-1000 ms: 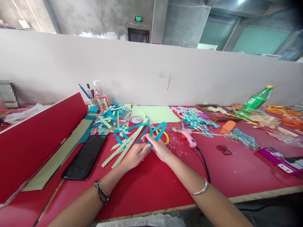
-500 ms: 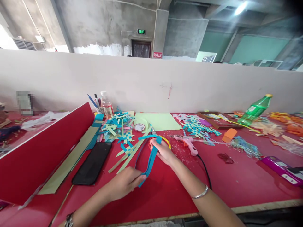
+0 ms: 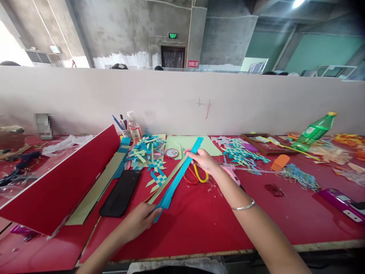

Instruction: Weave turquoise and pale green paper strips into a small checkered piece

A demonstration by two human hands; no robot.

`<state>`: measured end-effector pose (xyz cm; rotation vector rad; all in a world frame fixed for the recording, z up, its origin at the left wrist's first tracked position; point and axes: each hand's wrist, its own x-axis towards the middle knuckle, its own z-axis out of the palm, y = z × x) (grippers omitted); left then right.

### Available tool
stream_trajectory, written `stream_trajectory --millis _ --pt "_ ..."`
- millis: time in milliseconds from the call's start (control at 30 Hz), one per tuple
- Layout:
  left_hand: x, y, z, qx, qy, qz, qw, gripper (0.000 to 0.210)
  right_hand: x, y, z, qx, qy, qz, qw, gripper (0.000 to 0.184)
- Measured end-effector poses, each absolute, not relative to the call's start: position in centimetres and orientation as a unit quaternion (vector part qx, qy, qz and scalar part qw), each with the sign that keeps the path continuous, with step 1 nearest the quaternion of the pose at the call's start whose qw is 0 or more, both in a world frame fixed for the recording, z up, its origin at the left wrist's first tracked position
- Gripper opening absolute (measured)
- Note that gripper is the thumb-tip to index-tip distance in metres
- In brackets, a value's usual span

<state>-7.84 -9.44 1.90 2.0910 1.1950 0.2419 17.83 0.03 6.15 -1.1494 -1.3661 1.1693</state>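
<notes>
My left hand point(image 3: 139, 220) is closed on the lower end of blue paper strips point(image 3: 179, 176), pinching them between thumb and fingers. Near their upper end, my right hand point(image 3: 202, 160) grips the same strips, which stretch straight and slanting between both hands. Pale green paper strips point(image 3: 167, 182) run alongside on the left; whether my left hand touches them I cannot tell. Scissors point(image 3: 202, 175) with red and yellow handles lie beneath my right hand. A pink glue gun point(image 3: 232, 174) is partly hidden behind my right forearm. Woven blue-and-green paper pieces point(image 3: 157, 179) lie left of the strips.
A black phone point(image 3: 121, 193) and a standing red board point(image 3: 68, 182) are at left. Paper scraps point(image 3: 145, 150), a tape roll point(image 3: 172, 153) and a clear bottle point(image 3: 134, 127) sit further back. At right are a green bottle point(image 3: 315, 131) and a purple power strip point(image 3: 340, 204).
The blue strips, bent and looped before, now stretch straight. My left hand has moved slightly left and down, my right hand slightly up and right. The scissors' handles show more fully.
</notes>
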Motion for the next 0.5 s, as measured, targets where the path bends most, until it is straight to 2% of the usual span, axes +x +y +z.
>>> stream_trajectory --millis 133,300,400,500 --pt "-6.9 -8.5 1.9 0.766 0.489 0.133 0.395 0.052 18.2 2.1 6.3 -0.512 -0.600 0.432 0.437 0.022" --pt "-6.2 -7.4 1.4 0.748 0.538 0.130 0.367 0.051 18.6 4.0 5.6 -0.582 -0.641 0.342 0.366 0.017" --pt "-5.9 -7.2 1.9 0.743 0.574 0.099 0.328 0.049 18.8 4.5 6.3 -0.604 -0.663 0.271 0.349 0.005" --pt "-5.6 -6.9 2.6 0.754 0.612 0.047 0.236 0.049 19.2 3.8 8.2 -0.599 -0.689 0.226 0.341 0.009"
